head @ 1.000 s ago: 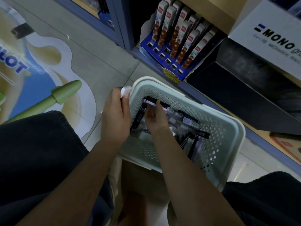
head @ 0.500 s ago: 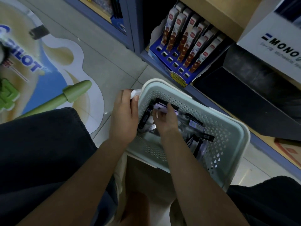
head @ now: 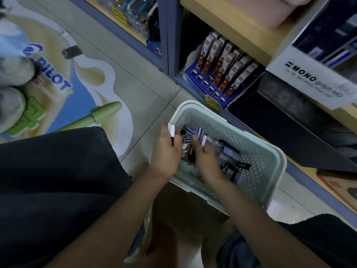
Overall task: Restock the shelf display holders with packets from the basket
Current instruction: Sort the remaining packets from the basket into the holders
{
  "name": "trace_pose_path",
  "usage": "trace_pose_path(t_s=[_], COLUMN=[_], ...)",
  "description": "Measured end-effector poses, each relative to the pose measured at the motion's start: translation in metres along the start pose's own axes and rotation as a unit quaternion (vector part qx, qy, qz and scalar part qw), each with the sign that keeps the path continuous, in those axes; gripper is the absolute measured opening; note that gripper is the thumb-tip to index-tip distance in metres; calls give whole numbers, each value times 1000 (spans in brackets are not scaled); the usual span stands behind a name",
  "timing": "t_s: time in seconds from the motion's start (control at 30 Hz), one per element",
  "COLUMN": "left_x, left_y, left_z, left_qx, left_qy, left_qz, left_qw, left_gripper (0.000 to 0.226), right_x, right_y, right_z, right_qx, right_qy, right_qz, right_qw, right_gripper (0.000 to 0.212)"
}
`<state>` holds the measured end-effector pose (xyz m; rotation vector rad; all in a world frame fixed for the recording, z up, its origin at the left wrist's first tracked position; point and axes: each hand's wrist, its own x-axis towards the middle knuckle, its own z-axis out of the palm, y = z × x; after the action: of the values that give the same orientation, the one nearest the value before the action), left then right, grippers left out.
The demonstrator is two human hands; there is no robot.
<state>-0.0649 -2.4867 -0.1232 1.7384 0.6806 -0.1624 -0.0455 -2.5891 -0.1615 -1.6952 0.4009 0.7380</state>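
L hand at the basket near-left corner, fingers curled round a white-tipped packet. R hand inside basket, fingers curled on a purple-white packet. Other packets lie loose just right of it.

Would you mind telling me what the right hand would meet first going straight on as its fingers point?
Probably the packets just ahead of the right hand, then the basket at its far wall; depth is unclear.
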Motion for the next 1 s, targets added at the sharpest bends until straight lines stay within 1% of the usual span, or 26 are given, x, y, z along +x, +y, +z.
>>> trace_pose_path(t_s=[0.07,0.13,0.2,0.27,0.33,0.4,0.43,0.47,0.5,0.53,0.57,0.6,0.63,0.67,0.73,0.77,0.8,0.83,0.87,0.9,0.97,1.0], left_x=[-1,-7,-11,-14,-15,-17,-18,-19,-20,-21,-22,-25,-27,-30,-33,-32,-31,-29,-27,-26,-24,-22], left_y=[4,12,16,16,13,10,9,8,8,9,9,10,9,9,9,8,7,6,6,6,7,6], left_z=[3,4,5,4,2,1,1,3,4,6,8,10,11,12,12,11,11,10,10,9,8,8], left_qx=[-14,-34,-46,-65,-98,-129,-160,-202,-240,-263,-275,-289,-302,-309,-294,-279,-257,-233,-206,-182,-157,-150], left_qy=[-19,-33,-41,-49,-64,-69,-70,-72,-76,-84,-92,-97,-100,-102,-97,-89,-78,-66,-55,-47,-36,-33], left_qz=[-54,-93,-110,-129,-157,-181,-194,-214,-234,-247,-252,-249,-242,-230,-194,-173,-153,-137,-127,-120,-117,-118], left_qw=[998,995,992,988,981,973,965,953,939,929,923,919,917,917,931,940,951,961,969,975,980,981], left_gripper=[22,26,29,28,30,38,38,36,36,38,42,45,46,44,34,30,25,21,18,18,17,16], right_x=[-11,-23,-29,-33,-37,-44,-47,-50,-51,-53,-52,-53,-52,-51,-51,-53,-55,-57,-61,-62,-60,-55], right_y=[-6,-12,-16,-19,-23,-30,-34,-39,-40,-42,-42,-42,-40,-36,-25,-20,-16,-13,-13,-14,-13,-10], right_z=[1,2,4,3,0,-6,-9,-11,-13,-15,-16,-17,-17,-16,-13,-11,-11,-11,-14,-18,-31,-39], right_qx=[-50,-61,-61,-94,-161,-227,-267,-334,-424,-506,-548,-558,-545,-504,-363,-286,-234,-220,-242,-289,-384,-394], right_qy=[-33,-60,-100,-136,-162,-157,-144,-123,-95,-65,-43,-39,-52,-76,-124,-145,-164,-180,-188,-176,-108,-76], right_qz=[-70,-89,-97,-103,-107,-102,-104,-117,-141,-168,-190,-199,-188,-168,-125,-116,-120,-135,-160,-194,-285,-315], right_qw=[996,992,988,981,968,956,947,927,889,844,813,805,816,844,915,940,951,949,938,921,871,860], right_gripper=[24,17,17,21,29,35,39,43,46,48,50,51,52,54,56,55,53,51,49,48,44,42])
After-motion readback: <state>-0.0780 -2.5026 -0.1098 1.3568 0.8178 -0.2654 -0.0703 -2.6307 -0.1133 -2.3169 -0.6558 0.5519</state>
